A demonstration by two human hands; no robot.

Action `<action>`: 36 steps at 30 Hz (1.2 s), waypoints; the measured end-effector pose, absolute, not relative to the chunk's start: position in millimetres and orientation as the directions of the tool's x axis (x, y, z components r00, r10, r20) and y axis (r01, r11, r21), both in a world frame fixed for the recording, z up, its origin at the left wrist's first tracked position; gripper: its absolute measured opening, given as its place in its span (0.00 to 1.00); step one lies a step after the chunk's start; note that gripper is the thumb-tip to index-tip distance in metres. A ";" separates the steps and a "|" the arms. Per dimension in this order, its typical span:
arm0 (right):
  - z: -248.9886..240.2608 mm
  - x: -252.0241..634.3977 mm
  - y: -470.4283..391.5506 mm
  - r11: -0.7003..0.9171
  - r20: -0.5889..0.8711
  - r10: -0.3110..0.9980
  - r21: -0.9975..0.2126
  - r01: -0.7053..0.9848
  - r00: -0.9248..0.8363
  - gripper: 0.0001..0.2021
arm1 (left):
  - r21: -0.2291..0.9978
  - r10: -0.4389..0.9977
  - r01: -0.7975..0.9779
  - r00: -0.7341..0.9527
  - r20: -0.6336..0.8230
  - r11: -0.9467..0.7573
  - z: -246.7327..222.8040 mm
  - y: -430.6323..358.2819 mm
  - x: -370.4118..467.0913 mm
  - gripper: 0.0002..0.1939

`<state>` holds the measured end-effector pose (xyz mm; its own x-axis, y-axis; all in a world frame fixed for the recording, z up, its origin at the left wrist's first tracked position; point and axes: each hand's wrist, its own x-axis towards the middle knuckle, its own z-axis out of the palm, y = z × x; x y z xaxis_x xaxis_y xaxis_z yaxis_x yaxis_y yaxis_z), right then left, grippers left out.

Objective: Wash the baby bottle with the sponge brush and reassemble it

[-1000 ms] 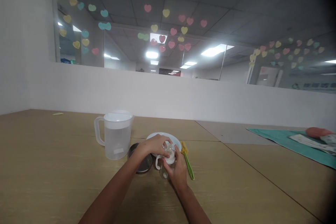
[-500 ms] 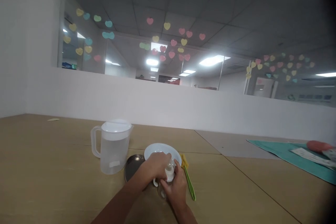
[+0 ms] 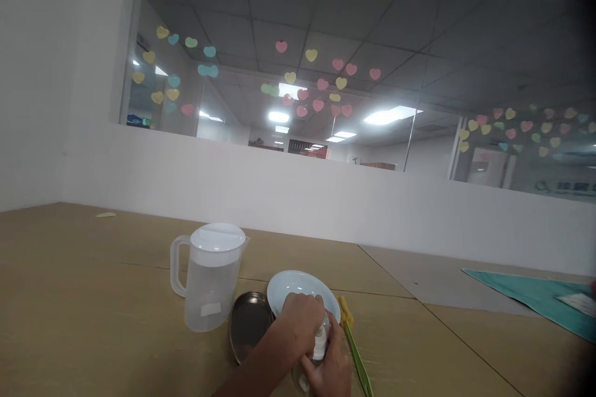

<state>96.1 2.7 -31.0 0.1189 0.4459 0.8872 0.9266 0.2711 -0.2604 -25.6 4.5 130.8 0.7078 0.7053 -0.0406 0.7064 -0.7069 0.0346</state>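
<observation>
Both hands are on a baby bottle (image 3: 320, 342) with a clear cap over its top and a white collar, near the bottom of the head view. My left hand (image 3: 302, 321) reaches across from the left, its fingers curled over the bottle's top and collar. Lower down, my right hand (image 3: 331, 365) wraps the bottle from the right side. Part of the bottle is hidden behind the fingers. Just beyond the hands sits a white bowl (image 3: 298, 281). A brush (image 3: 356, 350) with a green handle and yellow head lies right of my right hand.
A clear pitcher (image 3: 212, 291) with a white lid stands on the wooden table (image 3: 116, 322) to the left. Between it and the bowl is a metal dish (image 3: 249, 322). On the far right lies a teal cloth (image 3: 521, 294). A white wall (image 3: 279, 186) borders the table's back.
The view has shifted, so everything appears further right and lower. My left hand covers more of the bottle's top than before. Both hands keep hold of the bottle.
</observation>
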 end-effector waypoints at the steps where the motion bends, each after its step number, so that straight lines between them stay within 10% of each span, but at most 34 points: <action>1: -31.9 95.8 3.1 0.264 0.886 0.446 -0.268 0.926 0.129 0.34 | 0.024 0.700 0.701 0.714 -0.039 -0.713 130.3 5.2 -25.4 0.35; 12: -28.5 94.2 -3.2 0.246 0.852 0.500 -0.310 0.918 0.154 0.35 | -0.035 0.668 0.671 0.741 0.062 -0.741 120.4 10.4 -29.1 0.30; 23: -24.7 92.5 -6.1 0.296 0.875 0.464 -0.302 0.906 0.140 0.31 | 0.311 0.515 0.456 0.846 0.140 -0.834 114.6 33.8 -37.6 0.35; 36: -27.3 91.3 -9.3 0.312 0.870 0.476 -0.305 0.900 0.130 0.34 | 0.215 0.502 0.479 0.862 0.069 -0.851 110.4 26.3 -29.6 0.33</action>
